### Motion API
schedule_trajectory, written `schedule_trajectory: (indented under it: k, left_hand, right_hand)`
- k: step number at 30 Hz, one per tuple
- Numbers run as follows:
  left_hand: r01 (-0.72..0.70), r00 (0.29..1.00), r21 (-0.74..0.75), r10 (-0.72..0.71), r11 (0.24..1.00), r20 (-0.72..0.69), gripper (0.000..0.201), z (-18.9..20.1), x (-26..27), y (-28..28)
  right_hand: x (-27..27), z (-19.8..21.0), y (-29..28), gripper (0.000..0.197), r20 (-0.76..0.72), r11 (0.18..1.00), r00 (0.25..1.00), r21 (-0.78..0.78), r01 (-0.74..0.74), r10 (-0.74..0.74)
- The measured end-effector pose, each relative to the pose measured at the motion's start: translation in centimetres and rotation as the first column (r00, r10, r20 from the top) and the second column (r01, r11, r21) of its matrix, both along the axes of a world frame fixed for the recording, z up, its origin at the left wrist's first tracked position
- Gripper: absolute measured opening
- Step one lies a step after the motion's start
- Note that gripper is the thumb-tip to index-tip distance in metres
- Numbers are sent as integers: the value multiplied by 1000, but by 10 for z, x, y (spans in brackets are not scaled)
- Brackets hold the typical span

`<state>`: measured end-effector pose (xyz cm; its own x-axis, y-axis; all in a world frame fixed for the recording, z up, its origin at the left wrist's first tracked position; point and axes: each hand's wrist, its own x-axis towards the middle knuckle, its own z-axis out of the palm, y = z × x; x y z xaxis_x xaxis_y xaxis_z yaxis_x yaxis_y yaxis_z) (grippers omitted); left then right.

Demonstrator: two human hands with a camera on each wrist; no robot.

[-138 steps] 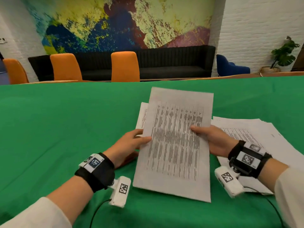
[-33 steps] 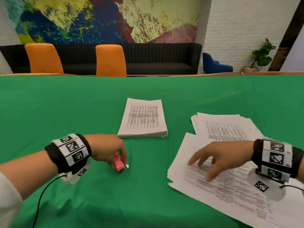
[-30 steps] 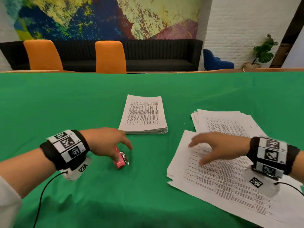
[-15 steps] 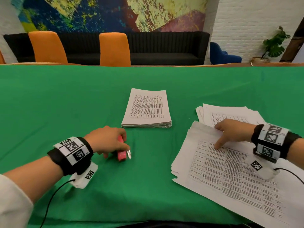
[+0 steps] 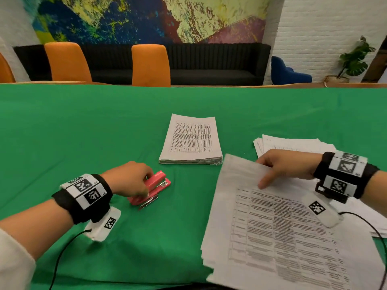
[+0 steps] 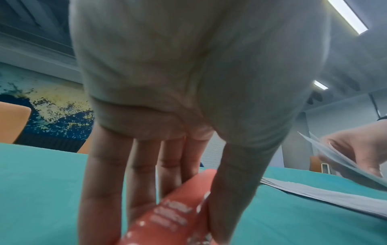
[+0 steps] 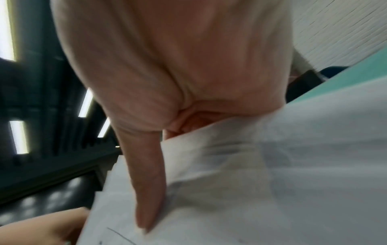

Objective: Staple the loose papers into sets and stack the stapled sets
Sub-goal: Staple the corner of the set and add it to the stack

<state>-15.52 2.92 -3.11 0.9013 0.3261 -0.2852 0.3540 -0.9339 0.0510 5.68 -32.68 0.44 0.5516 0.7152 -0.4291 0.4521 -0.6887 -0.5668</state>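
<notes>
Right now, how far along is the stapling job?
Done: a squared stack of sets lies mid-table. In hand: left hand grips the red stapler; right hand lifts sheets off the loose papers. Left: that large pile, plus more sheets behind it.

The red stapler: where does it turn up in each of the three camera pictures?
Head: red stapler lies left of centre on the green cloth, gripped by the left hand.
Left wrist: bottom centre, between the fingers.
Right wrist: not in it.
Shared landmark: the green cloth.
</notes>
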Motion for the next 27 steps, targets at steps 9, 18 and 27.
schedule_trajectory:
  k: [9, 18, 27]
  left_hand:
    - [93, 917, -253, 16, 963, 398, 30, 22, -6, -13]
    - [272, 906, -246, -161, 930, 392, 41, 6, 21, -68]
    - [380, 887, -127, -322, 916, 330, 31, -6, 69, -118]
  right_hand:
    - [-29, -41, 85, 84, 465, 989, 878, 21, -144, 117]
    - [-40, -62, 65, 75, 389, 964, 884, -166, -209, 259]
    - [-19, -80, 45, 129, 194, 979, 966, -144, -144, 170]
